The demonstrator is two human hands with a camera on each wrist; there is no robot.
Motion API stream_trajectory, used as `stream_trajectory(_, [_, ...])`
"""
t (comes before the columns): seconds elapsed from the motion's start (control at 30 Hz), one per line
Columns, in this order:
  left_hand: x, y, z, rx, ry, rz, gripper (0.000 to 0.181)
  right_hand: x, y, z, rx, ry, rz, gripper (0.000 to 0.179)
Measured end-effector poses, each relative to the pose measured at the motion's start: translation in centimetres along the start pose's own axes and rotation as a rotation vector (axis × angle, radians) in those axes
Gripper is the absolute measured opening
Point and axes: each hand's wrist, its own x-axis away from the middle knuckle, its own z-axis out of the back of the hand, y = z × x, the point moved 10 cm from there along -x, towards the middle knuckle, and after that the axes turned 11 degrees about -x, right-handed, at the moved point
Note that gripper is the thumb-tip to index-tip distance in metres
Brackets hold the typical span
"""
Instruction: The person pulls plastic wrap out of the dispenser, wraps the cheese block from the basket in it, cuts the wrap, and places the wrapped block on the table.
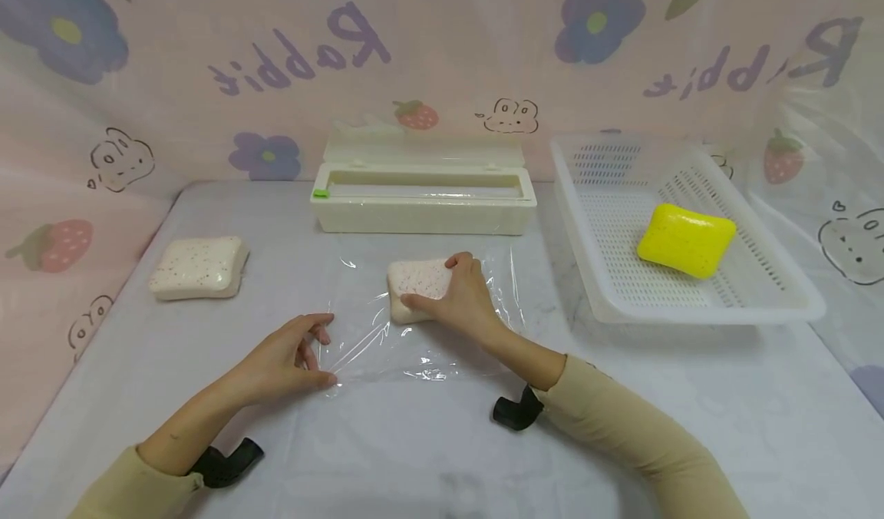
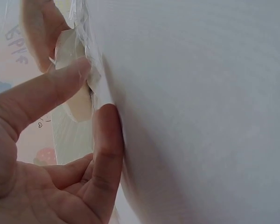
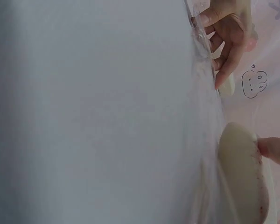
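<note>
A cream, red-speckled block point(image 1: 414, 279), shaped like a bar of soap, lies on a clear sheet of cling film point(image 1: 366, 350) in the middle of the table. My right hand point(image 1: 461, 298) grips this block from above, thumb on the near side and fingers toward the far side. In the right wrist view the thumb presses the speckled face of the block point(image 3: 242, 172). My left hand point(image 1: 286, 359) rests at the film's left edge, thumb and fingers apart. The left wrist view shows its thumb and fingers spread beside the film, nothing clearly pinched.
A cream cling film dispenser point(image 1: 423, 216) with its lid raised stands behind the film. At the right, a white perforated basket point(image 1: 697, 315) holds a yellow block point(image 1: 687, 240). Another speckled block point(image 1: 199, 268) sits at the left. A printed curtain point(image 1: 442, 58) hangs behind the table.
</note>
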Motion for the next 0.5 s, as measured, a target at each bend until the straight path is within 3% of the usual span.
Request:
stream_trajectory(0.13, [0.0, 0.0, 0.1, -0.001, 0.002, -0.001, 0.082, 0.2, 0.2, 0.0, 0.030, -0.029, -0.012, 0.082])
stream_trajectory(0.3, [0.1, 0.1, 0.1, 0.001, 0.002, -0.007, 0.081, 0.4, 0.8, 0.5, -0.023, -0.087, -0.052, 0.076])
stream_trajectory(0.5, [0.1, 0.3, 0.1, -0.004, -0.010, -0.014, 0.084, 0.4, 1.0, 1.1, -0.077, -0.205, 0.025, 0.063])
